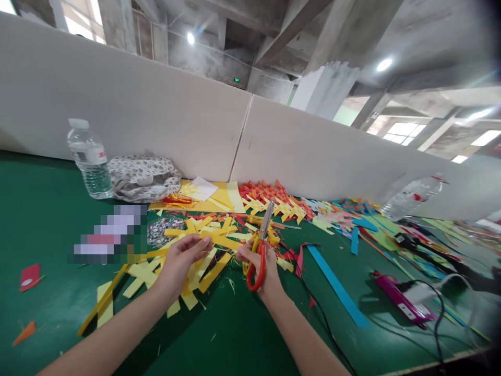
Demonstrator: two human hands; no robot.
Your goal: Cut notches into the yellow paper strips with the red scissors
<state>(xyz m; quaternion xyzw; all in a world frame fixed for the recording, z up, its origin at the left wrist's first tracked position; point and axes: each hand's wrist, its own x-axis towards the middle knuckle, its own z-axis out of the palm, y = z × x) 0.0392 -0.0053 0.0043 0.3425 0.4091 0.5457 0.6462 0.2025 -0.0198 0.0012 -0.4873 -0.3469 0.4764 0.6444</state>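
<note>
My left hand (183, 260) is closed, thumb and fingers pinching a yellow paper strip (224, 241). The strip stretches across to the fingertips of my right hand (270, 272), which touch its other end. That hand is also wrapped round scissors (267, 222) with red and yellow handles, their blades pointing up and away from me. Below and around both hands lies a heap of yellow paper strips (213, 274), some crossed over each other. A bag of small round googly-eye-like pieces (161, 231) sits just beyond my left hand.
Woven red and yellow paper pieces (274, 201) lie against the white partition (188, 125). Plastic bottles stand at left (91, 162) and lean at right (415, 197). A purple power strip (405, 303) with cables rests at right, beyond a blue paper strip (338, 287).
</note>
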